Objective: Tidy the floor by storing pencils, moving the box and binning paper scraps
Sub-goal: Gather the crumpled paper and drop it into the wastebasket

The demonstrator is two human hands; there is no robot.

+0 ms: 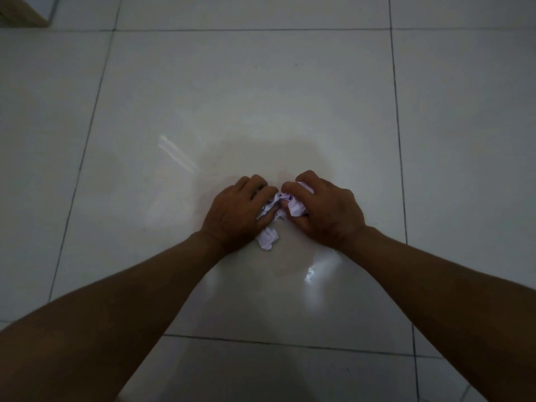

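Crumpled white paper scraps (268,238) lie bunched on the tiled floor between my two hands. My left hand (236,214) curls its fingers round scraps on the left of the bunch. My right hand (324,210) grips a crumpled wad (296,206) on the right. One loose scrap sits just below my left hand, near its heel. Both hands are low on the floor, knuckles up, fingertips nearly meeting. No pencils are in view.
A glossy white tiled floor (261,97) with dark grout lines stretches all around. A corner of a brown cardboard box (20,11) shows at the top left edge. No bin is in view.
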